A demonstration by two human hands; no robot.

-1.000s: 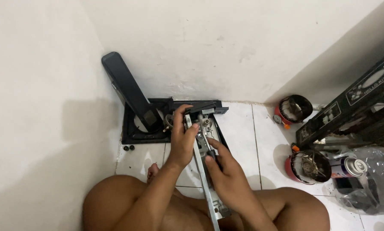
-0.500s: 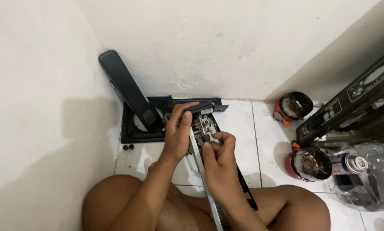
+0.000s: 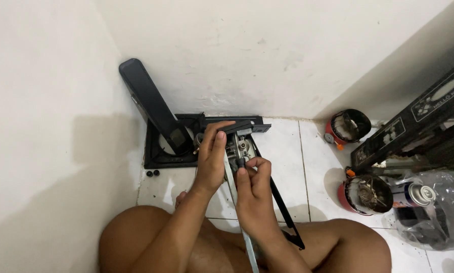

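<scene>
**A:** how far in does this look? The left hand point(image 3: 212, 159) is wrapped over the top of the metal valve assembly point(image 3: 235, 147), fingers closed on it, holding it up over the floor tiles point(image 3: 282, 151). The right hand point(image 3: 255, 189) pinches a small dark knob or screw point(image 3: 240, 163) on it, thumb and fingertips together.

**B:** I'd say mid-teardown. The black stove frame point(image 3: 161, 151) lies stripped in the corner, a black panel point(image 3: 148, 101) leans on the wall, and two tiny black bits point(image 3: 152, 173) sit loose on the tile. The assembly itself isn't apart yet.

**A:** room?

**B:** tight. Walls sit left and behind, knees below. Two red burner heads point(image 3: 348, 126) and a plastic bag with a spray can point(image 3: 429, 207) crowd the right.
</scene>
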